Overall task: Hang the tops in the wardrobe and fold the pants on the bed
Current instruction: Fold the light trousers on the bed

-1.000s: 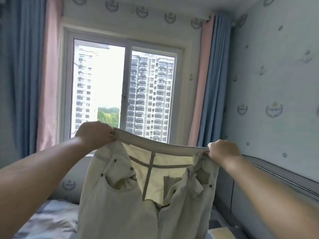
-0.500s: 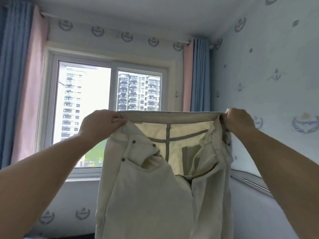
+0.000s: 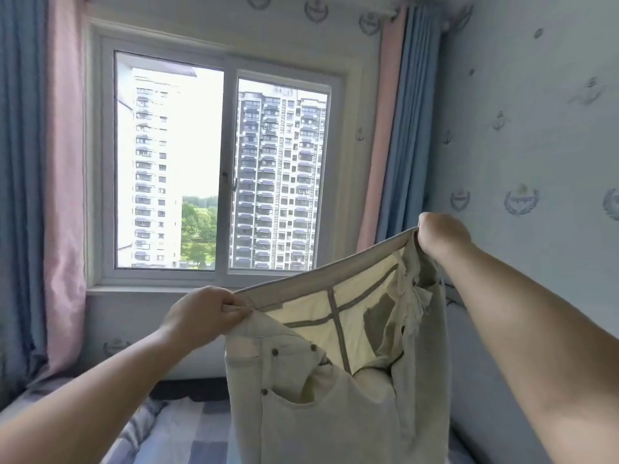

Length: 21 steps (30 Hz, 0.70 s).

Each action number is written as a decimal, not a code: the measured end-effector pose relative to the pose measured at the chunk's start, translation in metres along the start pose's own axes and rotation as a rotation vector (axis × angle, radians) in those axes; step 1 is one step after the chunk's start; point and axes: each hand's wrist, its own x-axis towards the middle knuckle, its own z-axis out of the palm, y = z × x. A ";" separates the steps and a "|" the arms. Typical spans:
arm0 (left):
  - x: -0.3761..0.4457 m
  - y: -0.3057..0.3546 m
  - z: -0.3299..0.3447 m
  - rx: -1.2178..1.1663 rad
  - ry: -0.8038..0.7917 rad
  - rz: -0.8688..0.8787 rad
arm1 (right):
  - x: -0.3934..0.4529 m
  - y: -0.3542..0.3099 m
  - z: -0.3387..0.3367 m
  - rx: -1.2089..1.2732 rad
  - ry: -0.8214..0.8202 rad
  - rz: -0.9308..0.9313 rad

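you hold a pair of pale beige pants [image 3: 335,396] up in the air in front of you, over the bed [image 3: 187,426]. your left hand [image 3: 204,316] pinches the left end of the waistband, thumb on top and fingers curled under the cloth. your right hand [image 3: 442,234] grips the right end with the fingers closed round the fabric, and it sits higher than the left, so the waistband runs tilted, rising toward the right. the band is pulled taut between the two hands and the waist gapes open toward you, showing the cream lining and grey seam tape inside. a front pocket with small metal rivets faces you on the left side. the legs hang straight down and pass out of the bottom of the view, so you cannot tell whether they touch the bed. the bed carries a blue and white checked cover. behind the pants stands a window [image 3: 221,162] with pink and blue curtains [image 3: 50,195] on both sides.
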 end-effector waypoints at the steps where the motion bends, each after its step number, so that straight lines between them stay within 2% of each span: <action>1: -0.007 -0.004 0.004 -0.003 0.010 -0.006 | -0.001 -0.005 0.005 0.005 0.004 -0.019; 4: -0.046 -0.042 0.009 0.020 -0.009 -0.076 | -0.014 -0.046 0.032 0.016 -0.043 -0.102; 10: -0.154 -0.155 -0.015 0.059 -0.089 -0.329 | -0.066 -0.196 0.101 0.024 -0.210 -0.378; 15: -0.299 -0.276 -0.039 0.044 -0.130 -0.654 | -0.192 -0.356 0.180 0.012 -0.439 -0.648; 21: -0.452 -0.410 -0.033 -0.011 -0.095 -1.035 | -0.346 -0.520 0.261 0.028 -0.595 -0.904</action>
